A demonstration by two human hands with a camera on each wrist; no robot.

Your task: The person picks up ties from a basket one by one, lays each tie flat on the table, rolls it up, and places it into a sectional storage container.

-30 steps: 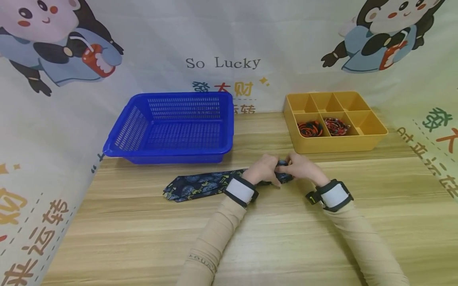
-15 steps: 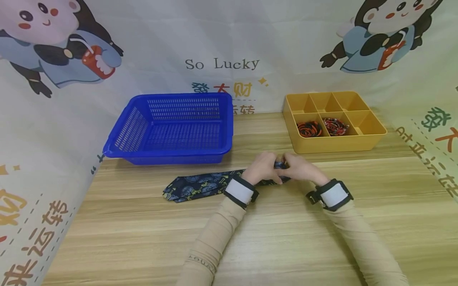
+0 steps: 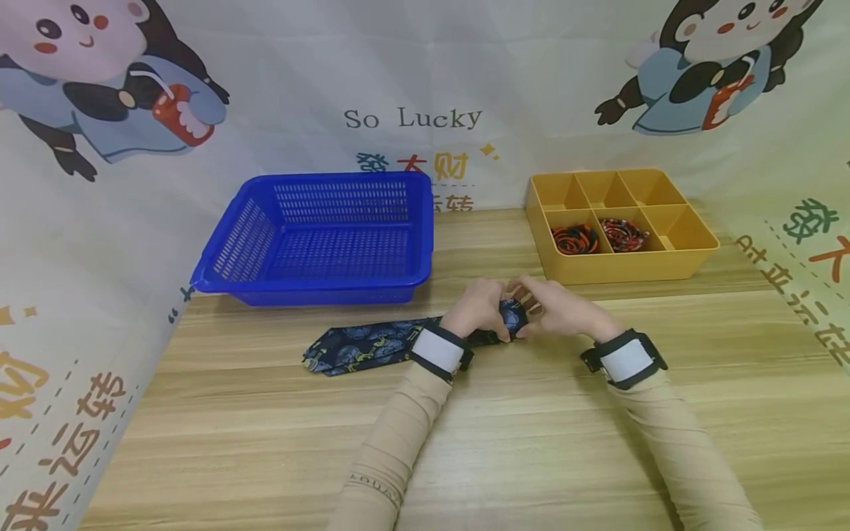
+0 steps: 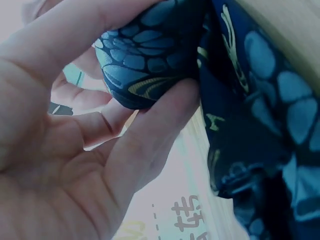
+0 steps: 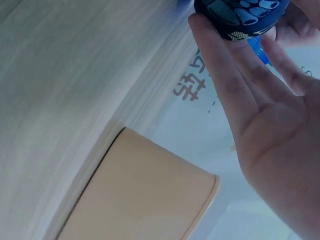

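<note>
A dark navy necktie (image 3: 372, 345) with blue and yellow figures lies across the table, its wide pointed end flat toward the left. Its other end is wound into a roll (image 3: 513, 317) between the two hands. My left hand (image 3: 474, 310) holds the left side of this roll with thumb and fingers; in the left wrist view the patterned roll (image 4: 150, 55) sits between them, beside the unrolled length. From the right, my right hand (image 3: 561, 306) holds the roll between thumb and fingers. Fingertips (image 5: 200, 25) press against the roll's side in the right wrist view.
Behind the tie at left stands a blue perforated plastic basket (image 3: 312, 293). A yellow divided box (image 3: 631, 271) stands at the back right, with an orange-black roll (image 3: 575, 240) and a red patterned roll (image 3: 623, 234) in two front compartments. A printed cloth (image 3: 412, 59) hangs behind.
The rolled end has shifted slightly left along the tie. Both hands were close together over it and now sit around its sides, the right hand's fingers more spread. Basket and box stay put.
</note>
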